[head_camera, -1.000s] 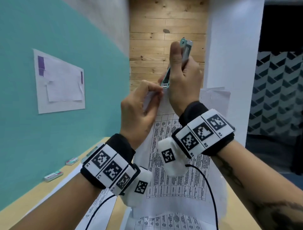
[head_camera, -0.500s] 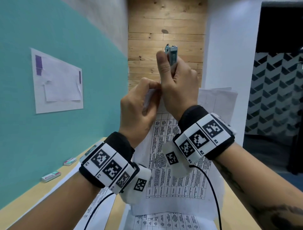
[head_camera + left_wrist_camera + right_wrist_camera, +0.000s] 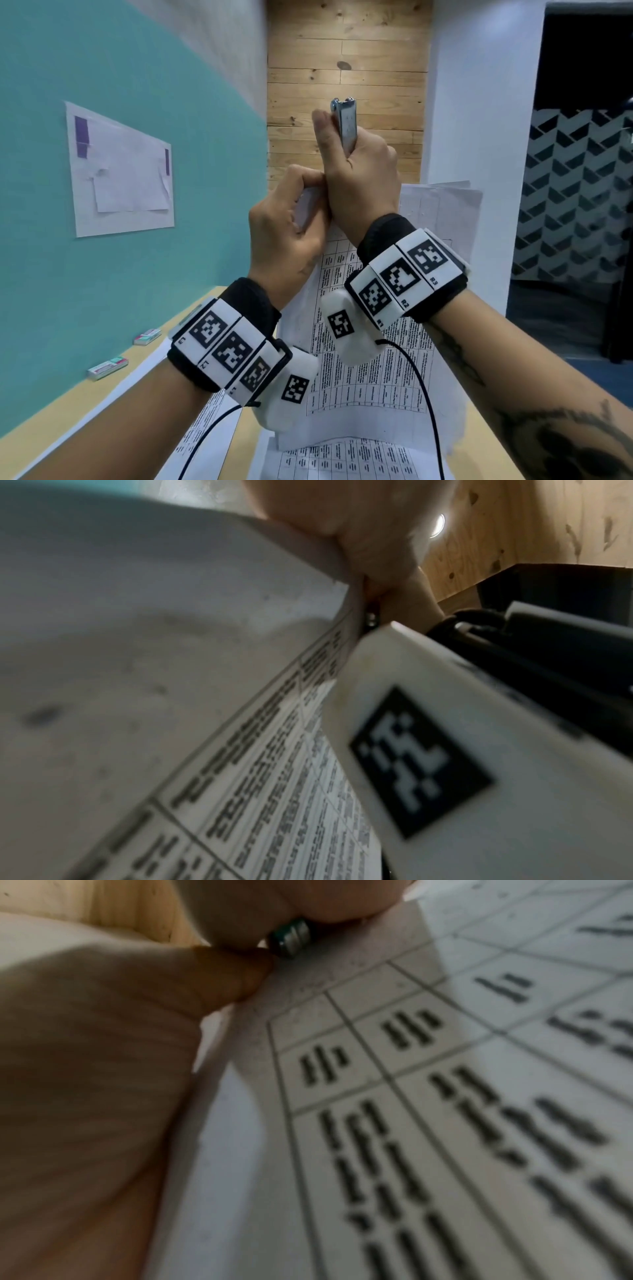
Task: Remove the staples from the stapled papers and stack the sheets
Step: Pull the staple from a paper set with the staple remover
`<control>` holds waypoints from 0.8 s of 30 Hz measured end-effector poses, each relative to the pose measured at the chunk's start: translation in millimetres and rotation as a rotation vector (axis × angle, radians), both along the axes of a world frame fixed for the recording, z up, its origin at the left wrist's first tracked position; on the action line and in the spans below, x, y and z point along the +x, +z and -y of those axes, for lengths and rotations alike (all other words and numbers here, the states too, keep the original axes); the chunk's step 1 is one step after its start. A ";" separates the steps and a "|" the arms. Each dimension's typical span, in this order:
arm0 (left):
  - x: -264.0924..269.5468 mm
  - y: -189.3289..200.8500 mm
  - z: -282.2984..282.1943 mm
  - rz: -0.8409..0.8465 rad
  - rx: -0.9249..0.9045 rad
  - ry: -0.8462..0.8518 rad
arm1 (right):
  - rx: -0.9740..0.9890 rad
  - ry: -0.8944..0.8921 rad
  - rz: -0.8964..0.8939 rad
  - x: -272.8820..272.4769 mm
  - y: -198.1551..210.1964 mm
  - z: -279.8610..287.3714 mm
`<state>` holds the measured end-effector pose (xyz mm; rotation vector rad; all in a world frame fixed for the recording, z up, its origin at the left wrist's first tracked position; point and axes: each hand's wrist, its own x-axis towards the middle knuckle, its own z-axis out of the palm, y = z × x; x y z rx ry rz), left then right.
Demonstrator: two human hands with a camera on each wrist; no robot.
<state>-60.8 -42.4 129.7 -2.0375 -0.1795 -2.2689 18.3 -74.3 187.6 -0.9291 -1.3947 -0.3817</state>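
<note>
I hold a set of stapled papers (image 3: pixel 373 383) with printed tables upright in the air. My left hand (image 3: pixel 291 219) pinches their top left corner, fingers curled. My right hand (image 3: pixel 359 171) grips a metal stapler (image 3: pixel 346 125) upright, thumb along its side, its lower end pressed at that same corner. In the right wrist view the stapler's tip (image 3: pixel 291 938) touches the top edge of the papers (image 3: pixel 428 1096) beside my left hand's finger (image 3: pixel 219 972). In the left wrist view the papers (image 3: pixel 171 696) fill the frame. The staple itself is hidden.
A wooden desk (image 3: pixel 85 404) lies below, with more printed sheets (image 3: pixel 342 459) on it and two small staple boxes (image 3: pixel 107 368) (image 3: pixel 147 336) by the teal wall. A taped paper (image 3: pixel 120 171) hangs on that wall. A white pillar (image 3: pixel 479 102) stands behind the papers.
My right hand turned the stapler from a tilt to upright and shifted it left, close against my left hand. The papers rose slightly with both hands.
</note>
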 end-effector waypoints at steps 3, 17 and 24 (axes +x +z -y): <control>-0.2 2.1 -3.4 0.011 -0.013 0.005 | 0.021 0.002 0.001 1.2 1.6 -2.3; 0.2 6.2 -4.4 0.022 -0.031 0.040 | 0.630 -0.151 -0.677 129.4 -74.4 45.5; 1.6 7.8 1.0 -0.035 -0.089 -0.029 | -0.100 0.133 -0.491 144.6 -156.2 27.3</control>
